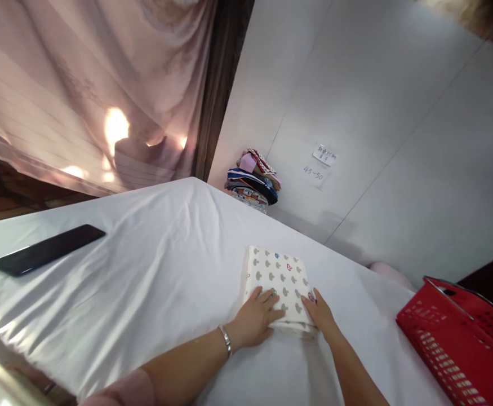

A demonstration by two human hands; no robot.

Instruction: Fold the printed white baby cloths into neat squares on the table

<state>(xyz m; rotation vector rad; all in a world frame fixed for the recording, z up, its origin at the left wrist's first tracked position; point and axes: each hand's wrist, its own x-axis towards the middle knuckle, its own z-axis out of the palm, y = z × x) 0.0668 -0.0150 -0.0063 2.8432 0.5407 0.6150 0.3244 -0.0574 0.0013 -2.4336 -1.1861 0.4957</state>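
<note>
A folded white cloth (pixel 275 273) with grey, red and blue mushroom-like prints lies on the white-covered table. My left hand (pixel 257 317) rests on its near left part, fingers spread flat over the fabric; a silver bangle is on that wrist. At the near right edge is my right hand (pixel 319 311), with its thumb on top of the cloth and its other fingers extended along the side. The cloth's layered fold shows at the near edge between the hands. What lies under the palms is hidden.
A black phone-like slab (pixel 47 249) lies at the table's left. Folded clothes (pixel 252 179) are stacked beyond the far edge, against the grey wall with paper notes (pixel 324 155). A red plastic basket (pixel 453 338) stands at right. A pink curtain (pixel 89 67) hangs at upper left.
</note>
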